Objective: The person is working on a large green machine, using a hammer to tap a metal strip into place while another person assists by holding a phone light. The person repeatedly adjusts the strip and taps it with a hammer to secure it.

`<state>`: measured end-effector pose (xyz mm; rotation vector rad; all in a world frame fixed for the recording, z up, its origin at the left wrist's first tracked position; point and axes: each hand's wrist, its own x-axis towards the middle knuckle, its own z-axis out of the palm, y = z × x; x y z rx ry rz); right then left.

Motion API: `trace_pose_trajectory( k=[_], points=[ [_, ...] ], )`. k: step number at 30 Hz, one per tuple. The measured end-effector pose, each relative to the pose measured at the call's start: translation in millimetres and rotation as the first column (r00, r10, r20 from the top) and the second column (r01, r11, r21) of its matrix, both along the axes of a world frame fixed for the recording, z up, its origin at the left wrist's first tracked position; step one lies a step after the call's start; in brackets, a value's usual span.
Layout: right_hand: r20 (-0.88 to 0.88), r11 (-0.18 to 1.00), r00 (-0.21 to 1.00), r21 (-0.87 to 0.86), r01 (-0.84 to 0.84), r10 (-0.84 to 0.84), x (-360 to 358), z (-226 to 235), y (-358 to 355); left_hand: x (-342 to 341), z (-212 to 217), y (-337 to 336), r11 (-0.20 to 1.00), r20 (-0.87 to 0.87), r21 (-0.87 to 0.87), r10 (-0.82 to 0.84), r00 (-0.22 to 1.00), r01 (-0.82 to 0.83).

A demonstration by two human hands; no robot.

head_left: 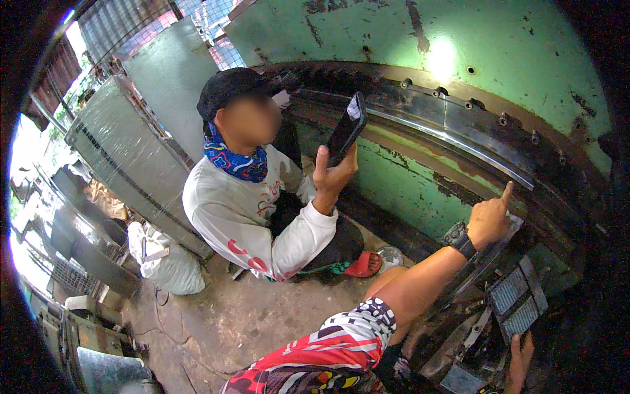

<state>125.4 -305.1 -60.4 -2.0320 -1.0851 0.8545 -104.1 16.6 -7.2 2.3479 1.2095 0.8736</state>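
nearest, a patterned sleeve (341, 348) leads up to the left hand (489, 220), fist closed on nothing, forefinger out touching the bright metal strip (453, 138) on the green machine's (512, 46) far curved edge. the right hand (518, 358), low right, rests fingers on a grey ribbed block (518, 302); its grip i cannot tell. a crouching co-worker's hand (331, 174) holds up a dark phone (346, 128) at left. better to hold the fingertip steady on the strip.

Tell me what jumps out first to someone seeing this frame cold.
The big curved green machine body, paint chipped, fills the upper right, with a dark bolted ring and a bright metal strip running along it. The person's left hand, a dark band at its wrist, points a finger up at that strip. At centre left a crouching co-worker in a white long-sleeved shirt holds up a black phone.
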Motion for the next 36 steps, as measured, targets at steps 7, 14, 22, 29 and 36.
trace_pose_trajectory(
  k=[7, 14, 22, 29, 36],
  points=[
    [0.013, 1.0, 1.0, -0.023, 0.008, -0.008, -2.2, 4.4, -2.1, -1.4, -0.2, -2.2, 1.0, 0.03, -0.003, -0.013, 0.999, 0.013],
    [0.029, 0.995, 0.998, -0.085, 0.058, -0.056, -25.3, 25.2, -0.4, 1.4, -4.3, 3.1, 1.0, -0.03, -0.018, 0.022, 0.999, -0.023],
    [0.059, 0.997, 0.997, -0.061, 0.052, -0.048, -22.1, 16.8, -3.8, -10.4, 12.2, -2.5, 0.998, -0.073, -0.059, -0.004, 0.997, 0.0],
    [0.124, 0.993, 0.988, -0.065, 0.098, -0.089, -26.7, 9.5, -7.1, -12.1, 5.1, 1.9, 0.996, -0.063, -0.085, -0.038, 0.997, 0.033],
    [0.022, 0.995, 0.998, 0.074, 0.062, -0.064, -17.5, -12.8, -13.6, -8.1, 15.1, -6.8, 0.994, -0.112, -0.096, -0.064, 0.992, 0.054]
  ],
)
